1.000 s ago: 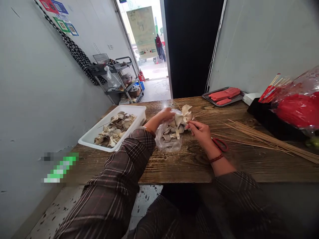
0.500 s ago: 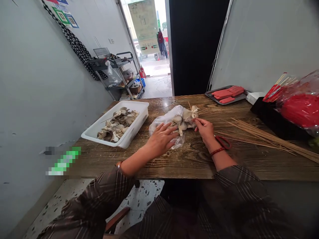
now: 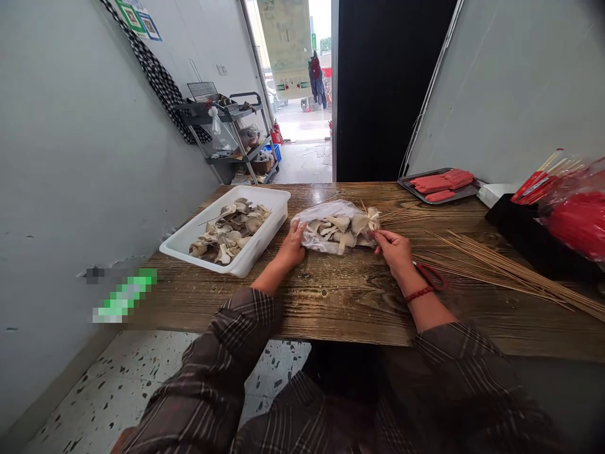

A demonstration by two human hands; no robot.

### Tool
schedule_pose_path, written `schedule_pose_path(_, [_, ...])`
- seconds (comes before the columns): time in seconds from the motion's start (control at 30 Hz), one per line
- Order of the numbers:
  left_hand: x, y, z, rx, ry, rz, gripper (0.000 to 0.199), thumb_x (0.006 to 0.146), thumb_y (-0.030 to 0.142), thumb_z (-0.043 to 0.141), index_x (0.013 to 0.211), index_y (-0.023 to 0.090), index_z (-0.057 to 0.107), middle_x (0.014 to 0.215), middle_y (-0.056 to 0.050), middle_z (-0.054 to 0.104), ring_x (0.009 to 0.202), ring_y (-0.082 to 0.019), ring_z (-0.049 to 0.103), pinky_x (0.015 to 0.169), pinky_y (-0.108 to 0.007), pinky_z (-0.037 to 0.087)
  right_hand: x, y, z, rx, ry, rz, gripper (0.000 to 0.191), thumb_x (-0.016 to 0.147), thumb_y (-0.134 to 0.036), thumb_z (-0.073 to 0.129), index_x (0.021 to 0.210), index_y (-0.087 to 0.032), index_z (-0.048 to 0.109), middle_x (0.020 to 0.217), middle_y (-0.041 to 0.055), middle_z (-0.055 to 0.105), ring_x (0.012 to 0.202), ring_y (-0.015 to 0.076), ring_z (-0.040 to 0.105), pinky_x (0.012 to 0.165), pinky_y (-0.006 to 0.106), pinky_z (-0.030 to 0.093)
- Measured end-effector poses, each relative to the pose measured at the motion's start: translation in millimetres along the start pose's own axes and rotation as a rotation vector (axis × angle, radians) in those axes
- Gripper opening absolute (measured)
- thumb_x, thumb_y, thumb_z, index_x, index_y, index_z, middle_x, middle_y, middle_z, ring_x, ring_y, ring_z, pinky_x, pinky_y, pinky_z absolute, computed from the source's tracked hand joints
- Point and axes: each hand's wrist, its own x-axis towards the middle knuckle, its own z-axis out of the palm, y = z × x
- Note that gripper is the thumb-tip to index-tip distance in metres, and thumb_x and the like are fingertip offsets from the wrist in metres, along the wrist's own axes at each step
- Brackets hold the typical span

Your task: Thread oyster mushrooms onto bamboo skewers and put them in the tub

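A clear plastic bag filled with grey-white oyster mushrooms lies on the wooden table. My left hand is closed on the bag's left end, its thumb and fingers at the plastic edge. At the opposite end, my right hand pinches the bag's edge with thumb and forefinger, close beside a pale mushroom cluster. A thin stick pokes up behind that cluster. Left of the bag stands a white plastic tub holding more oyster mushrooms.
Red-handled scissors lie by my right wrist. Long bamboo skewers spread across the table's right side. Beyond them are a dark tray with red packets, a black box and a red bundle in plastic. A cart stands behind.
My left hand has moved left from over the mushrooms to the bag's left end and closed there. More mushrooms show through the bag. My right hand keeps its pinch; the view has shifted slightly.
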Motion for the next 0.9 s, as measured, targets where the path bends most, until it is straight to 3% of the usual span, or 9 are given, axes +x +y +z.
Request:
schedule_pose_path(0.13, [30.6, -6.3, 11.5, -0.088, 0.034, 0.004, 0.079, 0.061, -0.004, 0.048, 0.138, 0.015, 0.049, 0.156, -0.013, 0.035, 0.148, -0.026, 0.027, 0.123, -0.044, 0.022, 0.5, -1.5, -1.6, -0.028, 0.007, -0.002, 0.042, 0.072, -0.046, 0.066, 0.091, -0.011, 0.077, 0.06, 0.0039, 0.07, 0.039, 0.01, 0.05, 0.046, 0.024, 0.035])
schedule_pose_path(0.23, [39.6, -7.5, 15.0, -0.058, 0.036, 0.021, 0.075, 0.063, -0.004, 0.047, 0.136, 0.012, 0.05, 0.155, -0.016, 0.036, 0.148, -0.024, 0.028, 0.123, -0.043, 0.022, 0.7, -3.9, -3.0, -0.031, 0.03, -0.001, 0.041, 0.072, -0.046, 0.066, 0.091, -0.011, 0.077, 0.07, 0.0069, 0.074, 0.04, 0.01, 0.052, 0.046, 0.024, 0.037])
schedule_pose_path(0.33, [31.0, -9.3, 9.7, -0.013, 0.039, 0.082, 0.075, 0.065, 0.0, 0.05, 0.139, 0.009, 0.047, 0.155, -0.019, 0.035, 0.146, -0.027, 0.03, 0.122, -0.045, 0.024, 1.4, -4.9, -4.4, -0.039, 0.038, 0.003, 0.042, 0.072, -0.047, 0.066, 0.092, -0.012, 0.077, 0.078, 0.0086, 0.076, 0.041, 0.0097, 0.052, 0.046, 0.024, 0.038])
schedule_pose_path(0.47, [4.0, -7.0, -11.7, -0.008, 0.068, 0.21, 0.073, 0.067, 0.007, 0.054, 0.138, 0.018, 0.05, 0.15, -0.012, 0.046, 0.14, -0.028, 0.042, 0.117, -0.05, 0.031, 1.7, -5.0, -6.1, -0.053, 0.025, -0.007, 0.044, 0.073, -0.049, 0.066, 0.093, -0.012, 0.077, 0.072, 0.0073, 0.075, 0.042, 0.0098, 0.052, 0.045, 0.024, 0.037])
schedule_pose_path(0.57, [-11.9, 11.2, -30.1, -0.041, 0.219, 0.252, 0.056, 0.074, 0.011, 0.052, 0.129, 0.017, 0.058, 0.138, -0.011, 0.058, 0.131, -0.026, 0.05, 0.114, -0.047, 0.036, -0.7, -8.6, -6.6, -0.019, 0.02, -0.01, 0.04, 0.072, -0.048, 0.068, 0.091, -0.013, 0.077, 0.076, 0.0076, 0.075, 0.042, 0.0087, 0.05, 0.044, 0.024, 0.038])
schedule_pose_path(0.67, [-15.5, 44.3, -36.5, -0.042, 0.382, 0.254, 0.038, 0.083, 0.015, 0.049, 0.117, 0.017, 0.065, 0.119, -0.01, 0.068, 0.118, -0.024, 0.057, 0.106, -0.044, 0.043, -4.9, -16.2, -7.4, 0.022, 0.004, -0.014, 0.037, 0.072, -0.045, 0.069, 0.089, -0.013, 0.076, 0.074, 0.0059, 0.073, 0.042, 0.0074, 0.046, 0.043, 0.023, 0.037])
schedule_pose_path(0.8, [-8.8, 81.2, -17.6, -0.081, 0.176, 0.373, 0.029, 0.088, 0.016, 0.047, 0.107, 0.019, 0.069, 0.109, -0.009, 0.07, 0.107, -0.023, 0.061, 0.097, -0.039, 0.047, -8.7, -25.5, -9.5, 0.054, 0.005, -0.044, 0.035, 0.074, -0.044, 0.069, 0.089, -0.014, 0.076, 0.066, 0.0021, 0.069, 0.042, 0.0069, 0.044, 0.043, 0.023, 0.036])
schedule_pose_path(0.9, [-8.4, 83.3, 2.1, -0.036, -0.012, 0.367, 0.026, 0.087, 0.013, 0.048, 0.097, 0.018, 0.071, 0.101, -0.01, 0.07, 0.097, -0.022, 0.063, 0.091, -0.037, 0.048, -9.3, -28.6, -11.1, 0.069, 0.013, -0.052, 0.035, 0.074, -0.044, 0.07, 0.09, -0.014, 0.076, 0.066, 0.0016, 0.068, 0.043, 0.0068, 0.044, 0.042, 0.022, 0.035])
